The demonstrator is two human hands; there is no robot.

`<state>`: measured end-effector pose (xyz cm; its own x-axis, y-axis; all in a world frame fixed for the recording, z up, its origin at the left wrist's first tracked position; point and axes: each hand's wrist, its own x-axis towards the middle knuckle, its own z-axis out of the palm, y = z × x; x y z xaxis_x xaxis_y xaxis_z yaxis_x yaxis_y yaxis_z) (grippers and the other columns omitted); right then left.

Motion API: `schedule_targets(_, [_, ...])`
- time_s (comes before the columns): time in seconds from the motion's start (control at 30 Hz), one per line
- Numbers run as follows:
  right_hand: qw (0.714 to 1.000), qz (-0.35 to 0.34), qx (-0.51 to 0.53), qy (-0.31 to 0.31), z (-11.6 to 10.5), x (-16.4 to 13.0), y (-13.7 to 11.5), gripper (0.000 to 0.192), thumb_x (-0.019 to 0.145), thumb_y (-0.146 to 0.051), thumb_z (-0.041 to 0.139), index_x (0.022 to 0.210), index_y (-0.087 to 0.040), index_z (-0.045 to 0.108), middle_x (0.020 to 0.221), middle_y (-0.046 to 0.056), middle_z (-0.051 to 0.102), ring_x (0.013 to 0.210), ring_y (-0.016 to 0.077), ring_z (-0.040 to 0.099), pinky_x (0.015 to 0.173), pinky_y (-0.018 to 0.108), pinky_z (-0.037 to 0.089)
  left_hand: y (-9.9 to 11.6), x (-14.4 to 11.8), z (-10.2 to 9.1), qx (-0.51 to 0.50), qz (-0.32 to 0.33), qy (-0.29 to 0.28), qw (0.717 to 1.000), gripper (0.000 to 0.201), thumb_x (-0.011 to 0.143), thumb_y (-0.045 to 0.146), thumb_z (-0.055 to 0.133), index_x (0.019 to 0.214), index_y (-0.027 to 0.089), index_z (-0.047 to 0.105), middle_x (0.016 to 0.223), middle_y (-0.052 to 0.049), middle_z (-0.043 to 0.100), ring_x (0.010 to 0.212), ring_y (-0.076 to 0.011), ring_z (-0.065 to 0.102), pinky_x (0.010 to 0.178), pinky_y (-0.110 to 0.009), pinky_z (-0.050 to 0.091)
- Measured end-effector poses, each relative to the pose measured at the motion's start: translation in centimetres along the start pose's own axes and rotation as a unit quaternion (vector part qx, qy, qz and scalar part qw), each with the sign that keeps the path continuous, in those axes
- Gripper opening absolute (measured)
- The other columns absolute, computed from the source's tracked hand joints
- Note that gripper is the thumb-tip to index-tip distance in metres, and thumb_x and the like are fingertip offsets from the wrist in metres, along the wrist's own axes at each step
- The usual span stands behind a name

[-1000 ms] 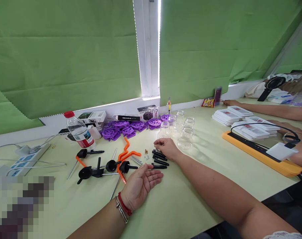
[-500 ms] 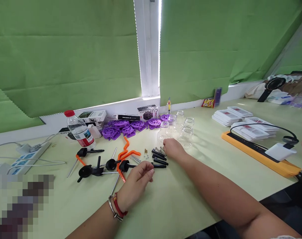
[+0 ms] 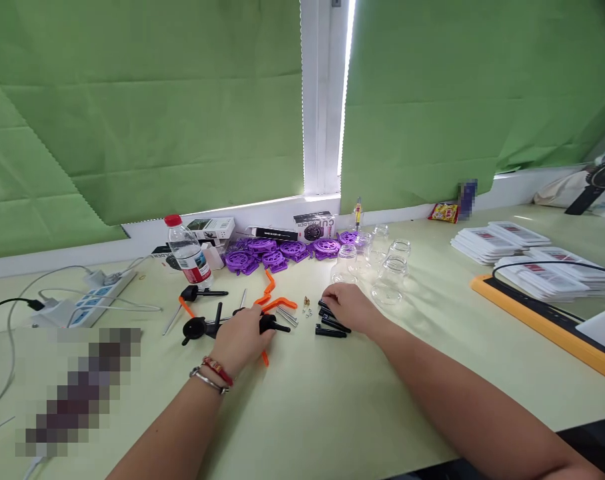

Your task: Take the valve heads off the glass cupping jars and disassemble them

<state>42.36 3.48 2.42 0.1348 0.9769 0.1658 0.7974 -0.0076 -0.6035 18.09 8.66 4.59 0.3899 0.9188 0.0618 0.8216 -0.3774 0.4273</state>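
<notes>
Tabletop (image 3: 332, 413): left hand (image 3: 242, 337) over black knobs (image 3: 270, 325).

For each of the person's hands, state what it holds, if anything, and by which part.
The left hand lies over the black-knobbed parts; the right hand rests on the black rods. The fingers hide any grip, so neither hold can be told.

Pale green table (image 3: 332, 413) — black pegs (image 3: 332, 327), purple discs (image 3: 282, 250), glass jars (image 3: 390, 273).
</notes>
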Motion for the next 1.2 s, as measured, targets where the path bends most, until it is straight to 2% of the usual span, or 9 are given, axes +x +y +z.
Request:
schedule_targets(0.17, [0.980, -0.059, 0.153, -0.116, 1.8, -2.0, -3.2, 0.024, 0.085, -0.034, 0.047, 0.079, -0.019, 0.065, 0.069, 0.000, 0.059, 0.061, 0.0135, 0.052, 0.058, 0.026, 0.037, 0.6, -0.1, 0.4, 0.101, 0.029, -0.015, 0.994, 0.010, 0.069, 0.023, 0.056, 0.078, 0.021, 0.054, 0.074, -0.005, 0.060, 0.069, -0.0226, 0.057, 0.055, -0.026, 0.030])
schedule_targets(0.3, [0.930, 0.006, 0.283, -0.234, 3.0, -3.2, -5.2, 0.029, 0.086, -0.043, 0.049, 0.084, -0.017, 0.061, 0.062, -0.001, 0.056, 0.054, 0.0117, 0.052, 0.054, 0.024, 0.037, 1.4, -1.1, -0.6, 0.071, 0.103, 0.008, 0.992, 0.022, 0.072, 0.024, 0.054, 0.093, 0.022, 0.053, 0.079, -0.002, 0.061, 0.070, -0.0190, 0.057, 0.055, -0.026, 0.035])
schedule_targets(0.4, [0.895, 0.046, 0.363, -0.255, 3.1, -3.6, -5.9, 0.028, 0.084, -0.042, 0.054, 0.077, -0.016, 0.059, 0.053, -0.003, 0.052, 0.049, 0.0091, 0.046, 0.051, 0.022, 0.034, 1.7, -1.6, -0.7, 0.020, 0.167, 0.067, 0.983, 0.035, 0.071, 0.023, 0.057, 0.106, 0.021, 0.051, 0.090, -0.004, 0.061, 0.081, -0.0200, 0.058, 0.067, -0.029, 0.042])
schedule_targets(0.5, [0.871, 0.055, 0.419, -0.248, 2.6, -3.6, -6.2, 0.035, 0.083, -0.046, 0.054, 0.068, -0.015, 0.057, 0.046, -0.004, 0.048, 0.043, 0.0067, 0.040, 0.047, 0.021, 0.030, 1.4, -1.4, -0.3, -0.038, 0.218, 0.091, 0.971, 0.029, 0.074, 0.020, 0.055, 0.103, 0.021, 0.053, 0.096, -0.005, 0.059, 0.090, -0.0205, 0.056, 0.077, -0.032, 0.044])
schedule_targets(0.6, [0.855, 0.048, 0.446, -0.259, 2.5, -3.5, -5.9, 0.040, 0.083, -0.052, 0.051, 0.069, -0.014, 0.056, 0.053, -0.001, 0.056, 0.042, 0.0075, 0.047, 0.042, 0.021, 0.028, 1.1, -1.2, 0.3, -0.091, 0.237, 0.059, 0.965, 0.029, 0.078, 0.016, 0.049, 0.106, 0.021, 0.053, 0.099, -0.005, 0.059, 0.091, -0.0187, 0.055, 0.080, -0.032, 0.045])
schedule_targets(0.7, [0.870, 0.057, 0.428, -0.236, 2.9, -3.2, -5.0, 0.039, 0.080, -0.052, 0.055, 0.067, -0.015, 0.053, 0.058, 0.001, 0.062, 0.042, 0.0083, 0.053, 0.042, 0.020, 0.031, 1.3, -1.4, 0.5, -0.083, 0.253, 0.039, 0.963, 0.036, 0.078, 0.012, 0.046, 0.112, 0.021, 0.051, 0.100, -0.005, 0.059, 0.094, -0.0193, 0.055, 0.083, -0.033, 0.045])
schedule_targets(0.97, [0.882, 0.101, 0.412, -0.205, 3.1, -2.8, -3.8, 0.032, 0.065, -0.039, 0.074, 0.067, -0.017, 0.050, 0.048, -0.006, 0.054, 0.037, 0.0066, 0.046, 0.037, 0.019, 0.032, 2.3, -2.0, -0.2, -0.042, 0.286, -0.046, 0.956, 0.013, 0.076, 0.012, 0.046, 0.085, 0.019, 0.052, 0.088, -0.004, 0.059, 0.082, -0.0176, 0.053, 0.071, -0.029, 0.043])
schedule_targets(1.1, [0.866, 0.058, 0.433, -0.244, 2.3, -2.9, -4.2, 0.034, 0.070, -0.040, 0.071, 0.091, -0.017, 0.057, 0.052, -0.007, 0.053, 0.041, 0.0068, 0.047, 0.040, 0.019, 0.036, 1.7, -2.3, -0.4, 0.019, 0.297, -0.149, 0.943, 0.017, 0.071, 0.013, 0.048, 0.086, 0.020, 0.053, 0.082, -0.003, 0.058, 0.073, -0.0167, 0.052, 0.062, -0.027, 0.039])
schedule_targets(1.2, [0.859, 0.046, 0.429, -0.275, 2.1, -2.9, -4.3, 0.024, 0.073, -0.036, 0.068, 0.078, -0.015, 0.058, 0.054, -0.005, 0.054, 0.039, 0.0048, 0.043, 0.039, 0.019, 0.034, 1.8, -2.7, -0.6, 0.042, 0.325, -0.214, 0.920, 0.018, 0.067, 0.013, 0.049, 0.083, 0.020, 0.054, 0.079, -0.001, 0.057, 0.068, -0.0148, 0.051, 0.058, -0.025, 0.036])
